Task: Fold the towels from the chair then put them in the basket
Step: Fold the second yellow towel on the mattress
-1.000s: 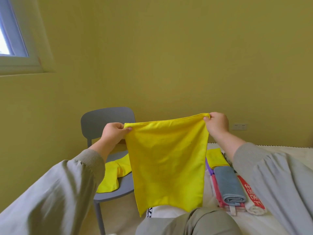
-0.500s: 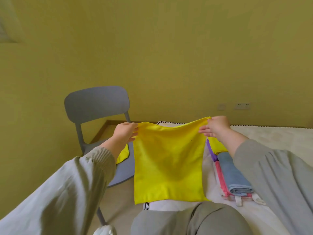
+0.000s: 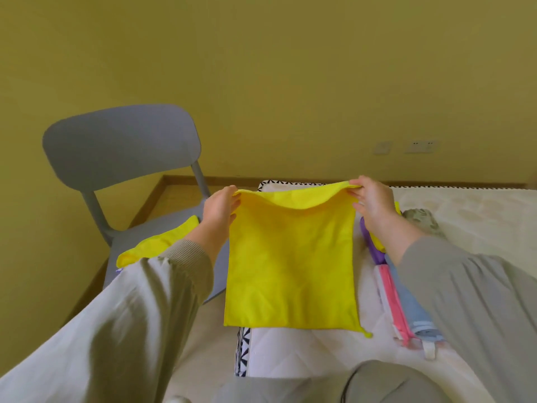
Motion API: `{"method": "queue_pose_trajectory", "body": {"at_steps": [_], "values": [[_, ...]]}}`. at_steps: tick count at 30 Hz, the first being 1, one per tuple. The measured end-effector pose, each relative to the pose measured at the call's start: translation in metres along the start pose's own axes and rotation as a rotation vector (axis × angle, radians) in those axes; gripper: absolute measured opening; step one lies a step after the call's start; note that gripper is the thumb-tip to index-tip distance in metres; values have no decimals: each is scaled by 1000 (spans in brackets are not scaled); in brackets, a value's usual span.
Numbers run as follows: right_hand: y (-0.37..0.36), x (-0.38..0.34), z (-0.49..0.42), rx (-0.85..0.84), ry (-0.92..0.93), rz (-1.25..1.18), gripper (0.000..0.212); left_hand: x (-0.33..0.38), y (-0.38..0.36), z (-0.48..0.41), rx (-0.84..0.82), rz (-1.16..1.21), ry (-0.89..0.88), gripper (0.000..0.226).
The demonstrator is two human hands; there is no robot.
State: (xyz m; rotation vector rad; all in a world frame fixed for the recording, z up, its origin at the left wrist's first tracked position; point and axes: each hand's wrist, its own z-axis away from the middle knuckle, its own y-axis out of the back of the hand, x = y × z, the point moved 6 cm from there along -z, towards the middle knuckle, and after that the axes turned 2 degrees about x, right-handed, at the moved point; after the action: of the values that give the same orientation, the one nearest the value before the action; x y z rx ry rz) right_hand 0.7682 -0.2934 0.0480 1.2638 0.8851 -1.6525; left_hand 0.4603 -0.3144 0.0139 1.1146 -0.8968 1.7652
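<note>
Plainly, both hands are on one yellow towel (image 3: 290, 257). The left hand (image 3: 219, 209) pinches its upper left corner, fingers (image 3: 234, 205) curled over the edge of the cloth. The right hand (image 3: 370, 203) grips the upper right corner the same way, with the thumb closed on the hem. Between the two grips the top edge sags in a shallow curve, lifted a little above the bed (image 3: 470, 205). The lower part of the towel lies flat on the pale quilted mattress, its bottom edge straight and near the person's knee (image 3: 392, 382). A small loop (image 3: 368, 334) sticks out from the lower right corner (a hanging tag, by the look of it).

To the left, just beside the bed, stands a grey chair (image 3: 122, 146) with its back toward the yellow wall (image 3: 290, 82). A second yellow towel (image 3: 162, 242) lies rumpled on the seat, partly hidden behind the left sleeve (image 3: 130, 315).

On the bed to the right of the held towel, several folded towels lie close together: a purple towel (image 3: 373, 251) nearest the right wrist, then a pink towel (image 3: 392, 298) and a light blue towel (image 3: 412, 309) toward the person. The right sleeve (image 3: 465, 301) covers much of them, so how they are stacked cannot be told. A scrap of yellow cloth (image 3: 398, 207) shows just beyond the right hand. Two sockets (image 3: 421, 146) sit low on the wall behind the bed.
</note>
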Motion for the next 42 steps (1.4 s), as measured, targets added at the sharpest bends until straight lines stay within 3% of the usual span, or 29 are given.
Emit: {"method": "queue_pose_trajectory", "body": {"at_steps": [4,8,13,16,21,27,31,34,36,39,42], "values": [[35,59,8,215,-19,46,7,-40,30,0,221,-167,-9,13],[73,136,27,324,-72,483,20,-107,50,13,221,-186,91,8],[77,213,47,151,-486,447,4,-176,65,34,219,-316,228,23],[80,211,48,84,-415,742,9,-194,65,43,180,-409,291,35],[78,198,57,-22,-280,1109,29,-193,77,41,180,-539,233,42],[70,198,58,-73,-237,1314,41,-193,86,33,152,-660,208,36],[65,207,61,-161,-310,1371,52,-205,80,43,-39,-971,278,20],[68,196,60,-36,-242,1460,44,-204,76,41,-5,-1029,215,23],[69,190,57,50,-158,1419,37,-201,69,42,34,-934,202,12],[72,193,53,109,-183,1246,39,-212,66,38,92,-700,326,55],[73,200,51,90,-328,1085,46,-216,68,35,146,-611,334,47]]}}
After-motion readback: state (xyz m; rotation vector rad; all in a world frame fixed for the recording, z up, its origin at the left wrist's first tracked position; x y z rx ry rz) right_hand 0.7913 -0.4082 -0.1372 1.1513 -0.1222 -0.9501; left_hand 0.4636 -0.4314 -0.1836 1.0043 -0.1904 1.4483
